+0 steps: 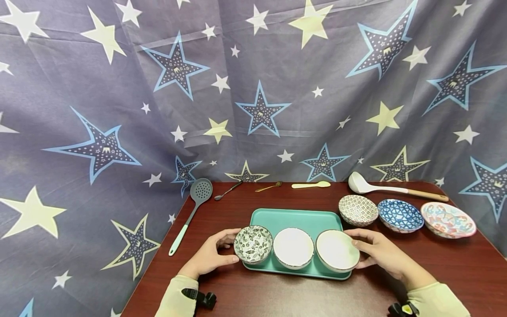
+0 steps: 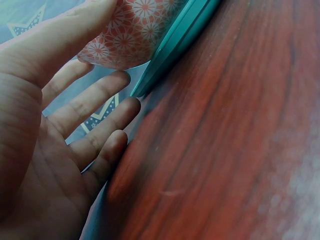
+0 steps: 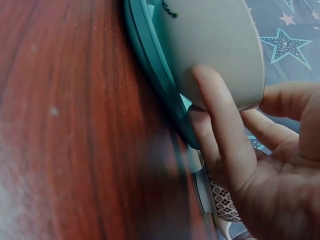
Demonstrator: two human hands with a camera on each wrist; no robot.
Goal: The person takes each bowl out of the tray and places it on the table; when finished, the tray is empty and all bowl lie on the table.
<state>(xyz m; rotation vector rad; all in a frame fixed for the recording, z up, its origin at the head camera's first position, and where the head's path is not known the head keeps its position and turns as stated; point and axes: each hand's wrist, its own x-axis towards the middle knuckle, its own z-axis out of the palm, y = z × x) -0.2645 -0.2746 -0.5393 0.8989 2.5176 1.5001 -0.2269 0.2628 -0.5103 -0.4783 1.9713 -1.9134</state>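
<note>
Three bowls stand in a row on a teal tray (image 1: 295, 215). My left hand (image 1: 215, 250) is at the left bowl (image 1: 253, 245), dark floral inside and red with white flowers outside; its thumb lies against the side, and the other fingers stretch fairly straight in the left wrist view. The middle bowl (image 1: 293, 248) has a white inside. On the right, my right hand (image 1: 378, 251) holds the cream bowl (image 1: 337, 250), its fingers bent around the side and rim. In the right wrist view one fingertip presses the cream bowl's wall (image 3: 227, 50).
Behind the tray's right end sit a brown-patterned bowl (image 1: 358, 210), a blue bowl (image 1: 400, 215) and a pink floral bowl (image 1: 448, 220). A white ladle (image 1: 386, 188), several small spoons and a grey skimmer (image 1: 201, 190) lie near the starry curtain (image 1: 253, 57).
</note>
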